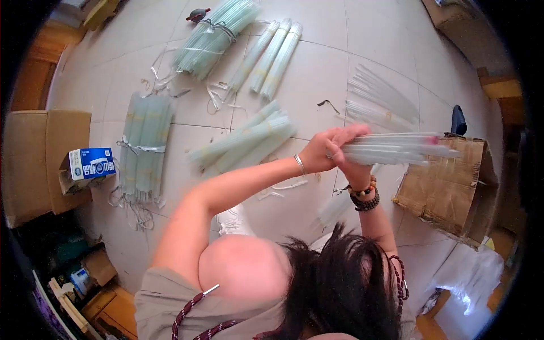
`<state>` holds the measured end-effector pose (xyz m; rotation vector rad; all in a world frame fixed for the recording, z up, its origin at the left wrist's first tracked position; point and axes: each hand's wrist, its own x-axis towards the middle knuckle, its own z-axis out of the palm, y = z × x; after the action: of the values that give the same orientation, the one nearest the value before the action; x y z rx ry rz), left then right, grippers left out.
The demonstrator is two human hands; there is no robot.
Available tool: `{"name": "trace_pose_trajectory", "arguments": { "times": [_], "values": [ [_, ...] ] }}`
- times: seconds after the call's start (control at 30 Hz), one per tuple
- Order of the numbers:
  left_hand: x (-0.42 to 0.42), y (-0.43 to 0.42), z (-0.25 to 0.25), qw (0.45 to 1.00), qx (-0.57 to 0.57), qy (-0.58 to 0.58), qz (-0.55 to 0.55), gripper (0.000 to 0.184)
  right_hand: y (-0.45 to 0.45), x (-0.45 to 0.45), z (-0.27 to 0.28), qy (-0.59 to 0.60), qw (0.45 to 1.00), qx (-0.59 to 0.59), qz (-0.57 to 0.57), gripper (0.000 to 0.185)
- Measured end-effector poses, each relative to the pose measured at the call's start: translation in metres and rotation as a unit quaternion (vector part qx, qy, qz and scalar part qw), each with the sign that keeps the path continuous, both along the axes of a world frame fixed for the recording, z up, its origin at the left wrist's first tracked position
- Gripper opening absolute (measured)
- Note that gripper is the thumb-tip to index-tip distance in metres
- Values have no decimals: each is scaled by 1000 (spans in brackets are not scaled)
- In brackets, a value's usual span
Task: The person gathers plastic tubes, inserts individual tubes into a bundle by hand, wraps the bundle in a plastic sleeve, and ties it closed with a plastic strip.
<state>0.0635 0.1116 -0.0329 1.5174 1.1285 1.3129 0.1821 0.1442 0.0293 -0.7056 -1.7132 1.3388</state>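
Note:
A bundle of thin, clear tubes [396, 150] sticks out to the right from my two hands, with a pink spot near its far end. My left hand [323, 148], with a silver bangle at the wrist, closes over the near end of the bundle. Beaded bracelets circle the wrist of my right hand [356, 169], which grips the same end from below; its fingers are partly hidden. Loose clear tubes [382, 93] lie fanned on the floor just beyond. Left of my hands rest banded bundles of tubes [249, 139].
More tube bundles lie farther off: a large tied bundle [218, 34], several slim ones [275, 59] and a strapped stack [146, 147]. A cardboard box [445, 187] stands at right. At left, a blue carton [92, 163] sits by another cardboard box [28, 164]. White straps litter the tiled floor.

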Motion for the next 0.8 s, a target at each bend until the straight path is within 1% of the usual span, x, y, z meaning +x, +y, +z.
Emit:
{"name": "trace_pose_trajectory", "arguments": {
  "times": [0.03,0.1,0.13,0.17,0.23,0.27,0.33,0.37,0.4,0.43,0.47,0.5,0.57,0.6,0.63,0.67,0.7,0.73,0.8],
  "values": [
    [1,-3,-7,1000,-7,10,9,60,-1,0,-10,4,1000,-12,1,39],
    [1,-6,-12,999,-4,44,22,63,-5,9,-54,-74,997,4,-23,44],
    [-2,-9,-8,997,4,67,25,64,-7,9,-60,-113,993,11,-34,48],
    [-4,-12,-6,995,11,91,29,65,-8,10,-66,-96,995,13,-31,47],
    [-3,-14,-12,991,46,95,83,52,-9,2,-62,-64,997,18,-26,45],
    [-1,-16,-15,987,63,96,109,45,-10,2,-65,-100,994,42,-20,46],
    [-2,-15,-11,991,44,64,106,44,-6,2,-69,-173,981,91,-10,47],
    [-3,-15,-10,993,34,49,104,43,-7,0,-71,-97,995,22,24,43],
    [-4,-16,-14,994,26,49,98,45,-7,-4,-70,-19,997,-47,58,40],
    [-6,-19,-24,994,18,49,93,47,-8,-5,-70,59,987,-115,92,40],
    [-6,-21,-32,995,9,49,87,49,-9,-2,-79,-18,995,-67,77,45],
    [-5,-21,-39,998,0,-43,53,51,-10,1,-84,-94,993,-21,62,53],
    [-6,-20,-51,974,-15,-225,-15,57,-14,6,-89,-96,994,10,57,70],
    [-12,-20,-48,991,29,-132,4,60,-14,1,-61,-20,998,-6,66,77],
    [-22,-22,-39,996,74,-38,24,64,-14,-1,-38,55,995,-22,75,83],
    [-27,-22,-28,991,117,55,43,67,-13,0,-27,37,995,1,90,87],
    [-23,-23,-10,991,111,4,72,55,-11,4,-17,17,994,24,105,91],
    [-19,-25,-9,993,94,23,64,52,-9,7,-5,-4,991,47,122,95],
    [-14,-27,-8,995,58,63,50,44,-6,9,25,-98,981,48,161,87]
  ]
}}
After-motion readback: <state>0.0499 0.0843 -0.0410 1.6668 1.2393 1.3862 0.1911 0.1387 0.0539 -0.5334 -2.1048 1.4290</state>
